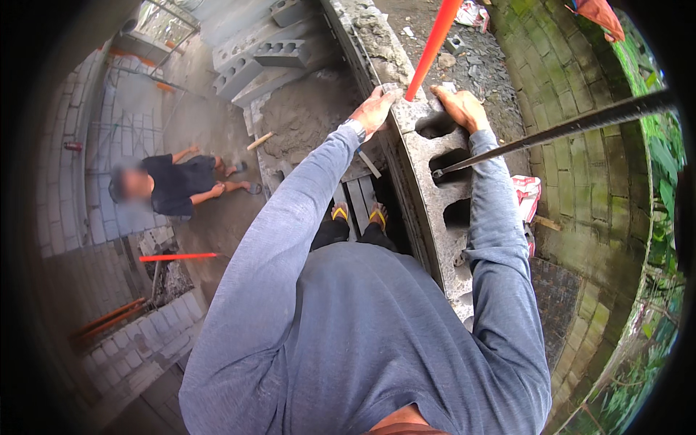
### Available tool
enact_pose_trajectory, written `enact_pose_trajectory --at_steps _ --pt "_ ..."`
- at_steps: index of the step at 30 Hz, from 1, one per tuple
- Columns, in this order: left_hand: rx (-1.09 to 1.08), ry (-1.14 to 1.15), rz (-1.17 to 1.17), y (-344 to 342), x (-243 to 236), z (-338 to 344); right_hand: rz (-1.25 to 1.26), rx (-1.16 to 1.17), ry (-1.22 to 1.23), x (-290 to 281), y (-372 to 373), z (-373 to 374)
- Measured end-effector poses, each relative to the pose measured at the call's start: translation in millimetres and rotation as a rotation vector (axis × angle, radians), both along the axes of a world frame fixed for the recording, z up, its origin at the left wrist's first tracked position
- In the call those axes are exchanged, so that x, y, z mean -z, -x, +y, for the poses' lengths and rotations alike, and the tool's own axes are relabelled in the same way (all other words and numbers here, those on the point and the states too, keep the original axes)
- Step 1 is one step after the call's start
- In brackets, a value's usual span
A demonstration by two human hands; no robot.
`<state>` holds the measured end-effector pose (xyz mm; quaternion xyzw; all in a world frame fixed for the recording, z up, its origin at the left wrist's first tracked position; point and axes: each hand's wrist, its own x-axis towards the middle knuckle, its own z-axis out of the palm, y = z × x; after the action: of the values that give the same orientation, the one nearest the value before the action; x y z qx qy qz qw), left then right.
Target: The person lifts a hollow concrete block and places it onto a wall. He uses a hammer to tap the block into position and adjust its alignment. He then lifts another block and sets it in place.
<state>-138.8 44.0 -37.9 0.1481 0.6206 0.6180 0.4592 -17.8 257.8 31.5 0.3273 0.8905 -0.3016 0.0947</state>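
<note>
A grey hollow concrete block (415, 114) lies on top of a block wall in front of me, at the end of a row of similar blocks. My left hand (373, 112) presses its left side, with thumb and fingers closed around the edge. On the opposite side my right hand (462, 109) grips the block's far right corner, fingers curled over it. An orange-red bar (433, 47) rises right at the block's far end, between my hands. A dark steel rod (558, 134) comes out of a hollow core beside my right forearm.
Wet mortar (308, 112) lies on a board at my left, with a wooden handle (259, 141) beside it. Loose hollow blocks (281, 54) sit beyond. My feet stand on narrow planks (360, 199). Another person (181, 181) is below left. A mossy block wall (562, 80) runs along the right.
</note>
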Motion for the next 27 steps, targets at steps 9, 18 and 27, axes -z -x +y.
enact_pose_trajectory --at_steps 9,18,27 --pt "-0.078 0.009 -0.12 -14 -9 -22 0.114 -0.068 0.08 54 -1 37" --pt "-0.319 0.08 -0.38 -34 96 -53 0.126 0.004 0.15 57 -8 37" --pt "-0.485 0.083 -0.49 -57 123 12 0.138 0.096 0.235 70 -13 43"
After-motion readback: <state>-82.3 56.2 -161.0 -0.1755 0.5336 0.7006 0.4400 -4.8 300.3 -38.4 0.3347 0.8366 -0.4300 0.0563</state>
